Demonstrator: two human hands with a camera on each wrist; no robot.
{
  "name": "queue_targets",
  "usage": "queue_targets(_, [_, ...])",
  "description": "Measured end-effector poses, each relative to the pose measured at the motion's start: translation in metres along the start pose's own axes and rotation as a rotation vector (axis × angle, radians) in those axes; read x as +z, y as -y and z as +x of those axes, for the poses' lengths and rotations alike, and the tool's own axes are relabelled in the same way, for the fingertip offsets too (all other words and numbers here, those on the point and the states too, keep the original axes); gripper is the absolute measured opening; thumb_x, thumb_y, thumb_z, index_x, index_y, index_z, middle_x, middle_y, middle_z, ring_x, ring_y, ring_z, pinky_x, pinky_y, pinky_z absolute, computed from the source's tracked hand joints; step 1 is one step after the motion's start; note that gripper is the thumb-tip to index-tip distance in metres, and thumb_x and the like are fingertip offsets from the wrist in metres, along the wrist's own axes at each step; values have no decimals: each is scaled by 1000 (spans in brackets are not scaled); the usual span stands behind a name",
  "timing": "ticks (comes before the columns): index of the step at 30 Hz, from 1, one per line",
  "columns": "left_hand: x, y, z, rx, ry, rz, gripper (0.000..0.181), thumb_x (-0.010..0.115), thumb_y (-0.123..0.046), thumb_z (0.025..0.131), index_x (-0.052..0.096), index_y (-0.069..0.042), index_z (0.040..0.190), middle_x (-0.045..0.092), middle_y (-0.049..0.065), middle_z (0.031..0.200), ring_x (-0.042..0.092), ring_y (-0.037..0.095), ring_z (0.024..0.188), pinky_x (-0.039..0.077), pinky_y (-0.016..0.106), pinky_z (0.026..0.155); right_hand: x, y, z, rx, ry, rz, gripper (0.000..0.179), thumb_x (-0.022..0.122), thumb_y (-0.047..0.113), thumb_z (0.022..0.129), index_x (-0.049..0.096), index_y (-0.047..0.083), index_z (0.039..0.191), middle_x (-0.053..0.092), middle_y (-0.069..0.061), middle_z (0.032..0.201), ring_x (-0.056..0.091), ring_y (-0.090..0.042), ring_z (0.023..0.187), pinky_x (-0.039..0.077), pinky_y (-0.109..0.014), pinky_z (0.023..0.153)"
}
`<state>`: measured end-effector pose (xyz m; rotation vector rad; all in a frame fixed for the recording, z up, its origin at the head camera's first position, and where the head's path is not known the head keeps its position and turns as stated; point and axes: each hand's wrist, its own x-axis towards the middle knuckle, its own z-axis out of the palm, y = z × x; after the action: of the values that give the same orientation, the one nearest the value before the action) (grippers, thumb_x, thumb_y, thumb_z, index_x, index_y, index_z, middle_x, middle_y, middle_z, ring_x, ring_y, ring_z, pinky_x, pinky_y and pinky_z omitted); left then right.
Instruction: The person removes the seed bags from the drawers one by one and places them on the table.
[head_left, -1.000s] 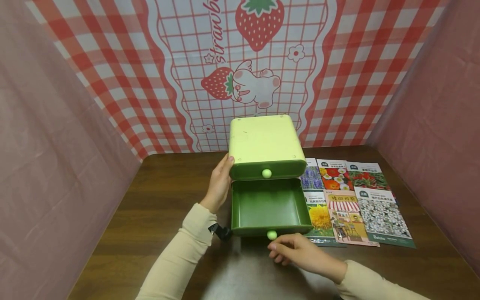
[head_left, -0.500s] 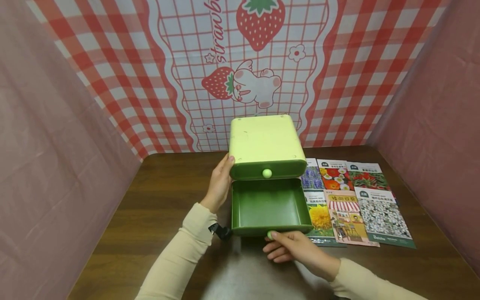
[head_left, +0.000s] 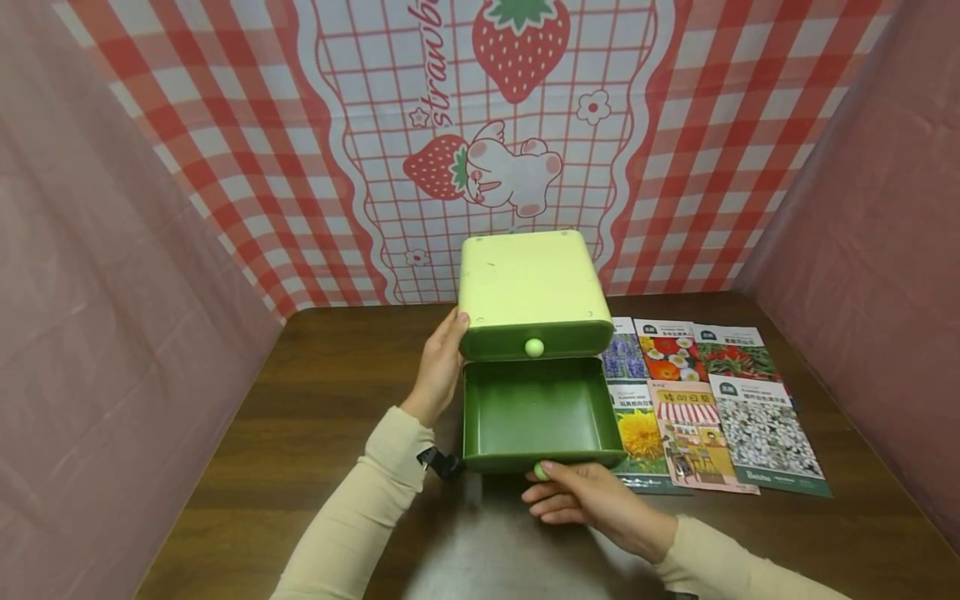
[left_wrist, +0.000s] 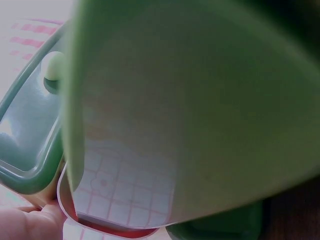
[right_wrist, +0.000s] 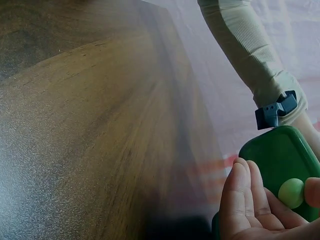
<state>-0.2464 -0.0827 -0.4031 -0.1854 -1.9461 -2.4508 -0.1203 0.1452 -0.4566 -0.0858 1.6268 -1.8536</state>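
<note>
A small drawer cabinet, pale yellow with dark green drawer fronts, stands on the table. Its upper drawer is closed; the lower drawer is pulled out with nothing inside. My left hand rests against the cabinet's left side, thumb at the top front corner; its other fingers are mostly hidden. Between thumb and forefinger, my right hand pinches the lower drawer's round light green knob, the remaining fingers extended below. In the left wrist view, a blurred green surface covers much of the picture.
Several flower seed packets lie on the brown wooden table, right of the cabinet. Behind it hangs a red-checked strawberry cloth. Pink curtains close in both sides.
My right hand has moved slightly left from beside the lower knob and taken hold of it. The left hand and the cabinet have stayed in place.
</note>
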Motion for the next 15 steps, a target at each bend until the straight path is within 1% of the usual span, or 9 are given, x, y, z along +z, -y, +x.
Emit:
queue_targets(5, [0,0,0,3,-2,3,62,45,-36,104,25,-7,155,30,9,160,46,32,136,40,44,112,0,3,1,3,-7,-2,68,51,40,101,43,-17,137,74,-9,104,71,-13,88,59,-30,84])
queue_targets(9, [0,1,-1,-3,-5,16,64,45,-39,103,25,-8,155,29,7,161,41,29,140,37,44,115,0,7,3,7,-18,-4,69,53,42,100,45,-16,136,74,-9,103,72,-13,89,59,-31,85])
queue_targets(15, [-1,2,1,8,17,8,65,45,-39,103,23,-8,156,27,6,161,42,27,140,36,44,115,1,13,6,-6,-27,-13,68,54,42,99,49,-16,133,75,-8,102,72,-13,89,58,-34,88])
